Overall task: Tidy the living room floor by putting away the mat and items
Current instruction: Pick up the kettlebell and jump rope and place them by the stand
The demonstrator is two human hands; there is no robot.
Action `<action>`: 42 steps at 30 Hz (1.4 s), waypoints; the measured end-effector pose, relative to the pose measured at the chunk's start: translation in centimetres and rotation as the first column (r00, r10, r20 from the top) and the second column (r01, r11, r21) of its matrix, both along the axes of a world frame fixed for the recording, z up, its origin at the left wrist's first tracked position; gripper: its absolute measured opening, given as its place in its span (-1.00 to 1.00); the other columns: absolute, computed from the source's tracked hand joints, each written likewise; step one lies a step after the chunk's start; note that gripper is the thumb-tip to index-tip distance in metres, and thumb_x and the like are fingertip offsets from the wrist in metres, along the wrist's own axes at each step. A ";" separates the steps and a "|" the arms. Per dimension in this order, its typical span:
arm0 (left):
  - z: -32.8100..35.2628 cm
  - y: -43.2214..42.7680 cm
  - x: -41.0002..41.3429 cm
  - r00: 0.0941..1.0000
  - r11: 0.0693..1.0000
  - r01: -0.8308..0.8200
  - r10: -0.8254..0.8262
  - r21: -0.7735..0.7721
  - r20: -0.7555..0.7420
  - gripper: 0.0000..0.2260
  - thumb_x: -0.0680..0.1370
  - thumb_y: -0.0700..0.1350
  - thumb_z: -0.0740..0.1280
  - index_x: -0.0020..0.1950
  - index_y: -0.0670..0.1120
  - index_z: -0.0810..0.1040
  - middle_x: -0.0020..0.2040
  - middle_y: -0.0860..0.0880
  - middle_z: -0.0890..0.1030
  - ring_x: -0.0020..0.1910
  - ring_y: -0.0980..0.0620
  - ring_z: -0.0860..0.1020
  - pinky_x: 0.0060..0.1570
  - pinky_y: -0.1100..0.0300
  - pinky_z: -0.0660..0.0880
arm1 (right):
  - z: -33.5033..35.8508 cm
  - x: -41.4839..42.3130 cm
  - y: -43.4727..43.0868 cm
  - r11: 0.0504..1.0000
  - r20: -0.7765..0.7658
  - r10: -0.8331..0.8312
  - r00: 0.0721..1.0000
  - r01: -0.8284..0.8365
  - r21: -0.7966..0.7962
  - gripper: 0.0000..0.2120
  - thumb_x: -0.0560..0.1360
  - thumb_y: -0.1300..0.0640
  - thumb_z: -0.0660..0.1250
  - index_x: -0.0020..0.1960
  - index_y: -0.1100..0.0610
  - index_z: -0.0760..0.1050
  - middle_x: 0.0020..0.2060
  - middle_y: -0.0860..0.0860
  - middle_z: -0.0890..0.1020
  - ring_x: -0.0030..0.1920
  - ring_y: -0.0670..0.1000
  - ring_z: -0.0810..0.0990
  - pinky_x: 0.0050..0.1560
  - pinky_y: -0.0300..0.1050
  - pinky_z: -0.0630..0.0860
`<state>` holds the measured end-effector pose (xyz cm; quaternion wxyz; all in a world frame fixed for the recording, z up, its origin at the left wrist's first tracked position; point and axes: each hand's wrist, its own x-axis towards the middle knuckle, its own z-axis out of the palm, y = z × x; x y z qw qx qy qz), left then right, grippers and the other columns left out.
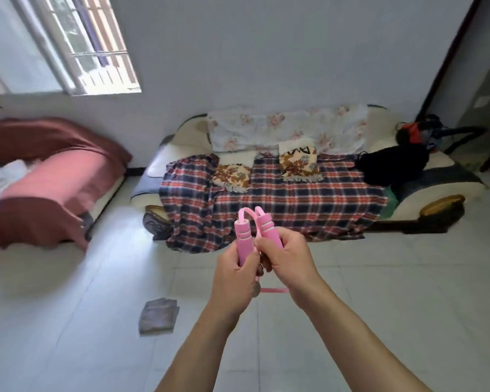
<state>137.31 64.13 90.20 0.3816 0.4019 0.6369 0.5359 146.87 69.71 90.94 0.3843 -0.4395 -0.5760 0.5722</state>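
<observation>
A pink jump rope [243, 233] with two foam handles is held upright in front of me, its cord looping over the top between the handles. My left hand [234, 277] grips the left handle. My right hand [290, 263] grips the right handle, and a short length of pink cord shows below it. A folded grey cloth [158, 315] lies on the tiled floor to the lower left of my hands. No mat is visible.
A sofa [181, 131] with a plaid blanket [280, 199], two patterned cushions and a black bag [391, 165] stands ahead against the wall. A second seat under a red cover [54, 171] is at the left. White floor tiles lie between them.
</observation>
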 end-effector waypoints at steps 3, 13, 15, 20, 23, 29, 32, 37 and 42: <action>0.8 -4.3 -4.0 0.990 0.990 -0.138 0.138 -0.029 -0.007 -0.83 0.63 -0.18 0.23 -0.13 -0.20 0.51 -0.35 0.03 0.56 -0.32 0.08 0.48 -0.34 0.23 0.44 | 0.3 -4.7 -2.6 0.985 -0.032 0.171 0.985 -0.172 -0.006 -0.85 0.51 0.29 0.30 -0.20 0.34 0.52 -0.40 0.13 0.54 -0.40 0.02 0.47 -0.38 -0.13 0.46; 0.9 -24.2 -16.3 0.772 0.772 -0.635 0.635 -0.027 0.001 -0.84 0.66 -0.07 0.26 -0.07 -0.04 0.57 -0.25 0.04 0.63 -0.24 0.12 0.61 -0.29 0.32 0.50 | 1.1 -22.1 -18.9 0.769 -0.011 0.638 0.770 -0.637 0.053 -0.86 0.51 0.31 0.31 -0.19 0.37 0.50 -0.44 0.09 0.55 -0.45 -0.02 0.51 -0.38 -0.15 0.51; 1.0 -29.1 -18.5 0.718 0.719 -0.695 0.696 -0.021 0.028 -0.84 0.66 -0.05 0.26 -0.06 -0.05 0.57 -0.22 -0.06 0.63 -0.23 0.11 0.60 -0.32 0.36 0.50 | 0.9 -25.3 -23.6 0.714 0.010 0.698 0.716 -0.697 0.065 -0.85 0.52 0.29 0.31 -0.19 0.35 0.52 -0.43 0.10 0.57 -0.43 0.01 0.53 -0.35 -0.12 0.54; 1.0 -42.6 -23.9 0.588 0.588 -0.808 0.805 0.029 0.082 -0.82 0.66 -0.07 0.26 -0.06 -0.10 0.59 -0.29 -0.01 0.63 -0.30 0.16 0.58 -0.30 0.35 0.50 | 1.0 -32.6 -36.8 0.554 0.009 0.832 0.555 -0.830 0.064 -0.84 0.51 0.32 0.28 -0.23 0.33 0.50 -0.42 0.14 0.54 -0.41 0.06 0.51 -0.35 -0.10 0.50; 0.8 -50.4 -26.1 0.497 0.497 -0.867 0.863 0.027 0.093 -0.81 0.66 -0.04 0.25 -0.02 -0.08 0.60 -0.20 -0.07 0.67 -0.24 0.10 0.62 -0.25 0.32 0.51 | 0.8 -36.0 -44.5 0.446 0.005 0.894 0.448 -0.891 0.078 -0.82 0.53 0.32 0.26 -0.20 0.39 0.49 -0.42 0.16 0.52 -0.40 0.08 0.49 -0.34 -0.08 0.48; 0.3 -62.0 -29.1 0.359 0.360 -0.933 0.924 0.019 0.130 -0.82 0.66 -0.04 0.25 -0.04 -0.07 0.60 -0.18 -0.09 0.68 -0.17 -0.04 0.65 -0.24 0.29 0.50 | 0.0 -40.8 -55.9 0.286 0.005 0.958 0.287 -0.956 0.068 -0.79 0.57 0.27 0.26 -0.16 0.40 0.50 -0.36 0.32 0.51 -0.38 0.09 0.51 -0.32 -0.10 0.51; -0.5 -66.5 -30.8 0.282 0.284 -0.959 0.950 0.004 0.132 -0.79 0.64 -0.05 0.26 -0.06 -0.17 0.55 -0.25 -0.09 0.59 -0.26 0.05 0.56 -0.27 0.23 0.45 | -0.6 -43.2 -60.2 0.201 0.036 0.978 0.204 -0.977 0.066 -0.78 0.57 0.25 0.26 -0.17 0.39 0.50 -0.38 0.27 0.50 -0.37 0.10 0.49 -0.32 -0.08 0.48; -2.1 -71.8 -34.3 0.194 0.198 -0.980 0.971 -0.013 0.137 -0.80 0.64 -0.13 0.25 -0.07 -0.25 0.51 -0.28 -0.10 0.54 -0.30 0.04 0.50 -0.33 0.27 0.41 | -1.9 -47.8 -65.5 0.061 0.043 0.997 0.062 -0.998 0.033 -0.79 0.55 0.27 0.26 -0.18 0.42 0.46 -0.39 0.22 0.49 -0.36 0.10 0.47 -0.31 -0.05 0.44; -2.3 -74.7 -40.5 0.126 0.128 -0.992 0.987 -0.011 0.103 -0.83 0.63 -0.20 0.22 -0.14 -0.21 0.50 -0.30 -0.10 0.53 -0.33 0.07 0.48 -0.38 0.36 0.40 | -3.2 -55.3 -68.9 -0.007 0.020 1.000 -0.007 -1.000 0.025 -0.78 0.55 0.25 0.26 -0.17 0.41 0.47 -0.40 0.20 0.50 -0.36 0.09 0.47 -0.28 -0.02 0.45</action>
